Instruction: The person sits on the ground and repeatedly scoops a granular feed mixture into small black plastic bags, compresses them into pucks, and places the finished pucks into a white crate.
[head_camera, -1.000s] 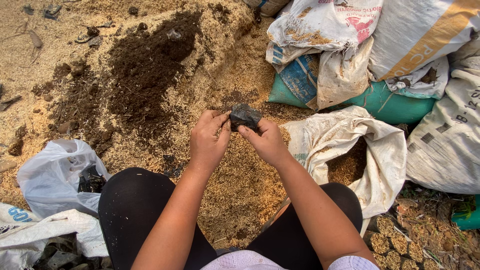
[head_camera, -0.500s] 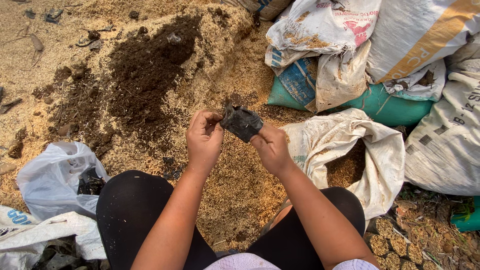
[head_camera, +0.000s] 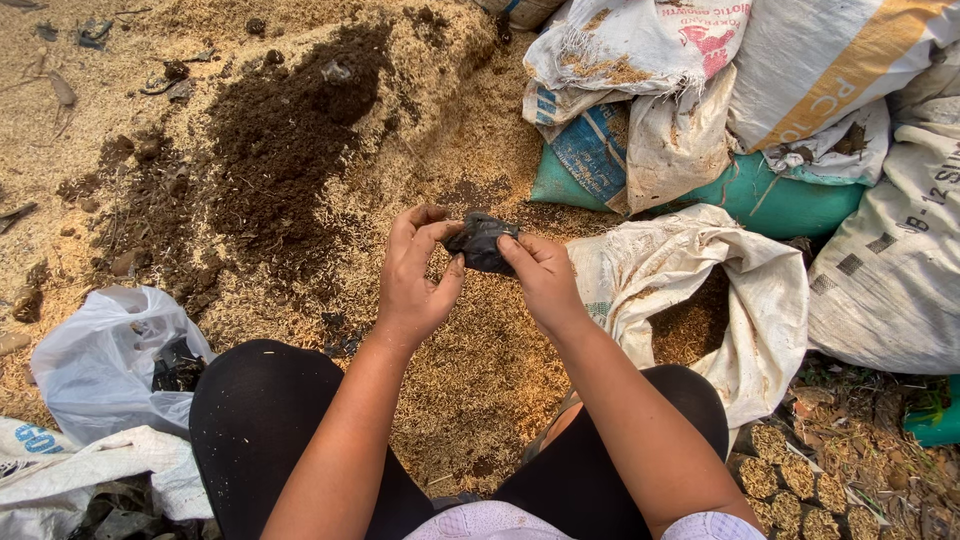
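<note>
The small black bag (head_camera: 480, 242) is held a bit lower than before, above the husks (head_camera: 470, 370). It is pinched by the right hand (head_camera: 545, 275). The left hand (head_camera: 415, 275) is curled, fingertips touching it.

The person wears snug black leggings (head_camera: 260, 420) over both knees and a pale, lightly patterned top (head_camera: 490, 522) at the waist. Both forearms are bare, with no rings, watch or gloves on the left hand (head_camera: 415, 280) or right hand (head_camera: 545, 280).
</note>
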